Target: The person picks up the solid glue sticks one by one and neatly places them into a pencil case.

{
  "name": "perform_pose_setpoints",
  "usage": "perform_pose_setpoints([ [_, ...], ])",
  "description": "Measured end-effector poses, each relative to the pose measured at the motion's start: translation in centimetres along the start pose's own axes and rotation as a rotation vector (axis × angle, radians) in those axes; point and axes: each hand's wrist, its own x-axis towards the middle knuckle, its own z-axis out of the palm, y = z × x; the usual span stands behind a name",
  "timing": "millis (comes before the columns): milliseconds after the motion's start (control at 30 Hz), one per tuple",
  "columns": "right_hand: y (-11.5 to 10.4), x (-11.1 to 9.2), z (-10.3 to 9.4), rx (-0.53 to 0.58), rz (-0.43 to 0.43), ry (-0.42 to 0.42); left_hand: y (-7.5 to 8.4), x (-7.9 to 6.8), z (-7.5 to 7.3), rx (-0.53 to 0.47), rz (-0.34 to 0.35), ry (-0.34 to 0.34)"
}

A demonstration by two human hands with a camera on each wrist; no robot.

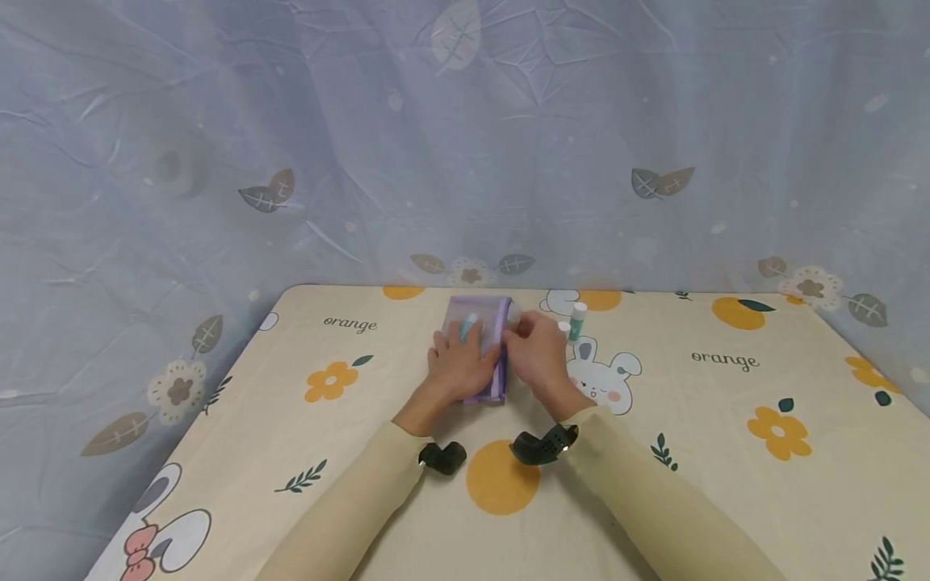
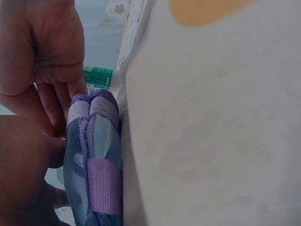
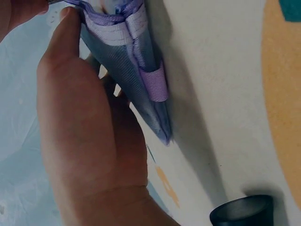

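A purple-edged mesh zip pouch (image 1: 480, 309) lies on the table, with a teal-and-white tube (image 1: 468, 325) showing under its see-through mesh. My left hand (image 1: 461, 365) rests on the pouch, its fingers spread and its thumb at the zipped edge. At the pouch's right edge, my right hand (image 1: 536, 351) pinches the small metal zipper pull (image 3: 55, 1) between thumb and finger. Close beyond the right hand stand two green tubes with white caps, one glue stick (image 1: 577, 321) in fuller view and another glue stick (image 1: 563, 328) partly hidden by the hand.
A cream tablecloth (image 1: 349, 428) printed with oranges, flowers and rabbits covers the table. Behind it hangs a pale blue-grey patterned curtain (image 1: 465, 161). Black wrist cameras sit on both cuffs, the left camera (image 1: 443, 458) and the right camera (image 1: 541, 446).
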Motion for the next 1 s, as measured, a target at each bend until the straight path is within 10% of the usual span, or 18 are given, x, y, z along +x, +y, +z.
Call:
perform_pose_setpoints([
  [1000,1.9,0.1,0.7,0.008,0.006,-0.017,0.0,0.1,0.0,0.002,-0.004,-0.003],
])
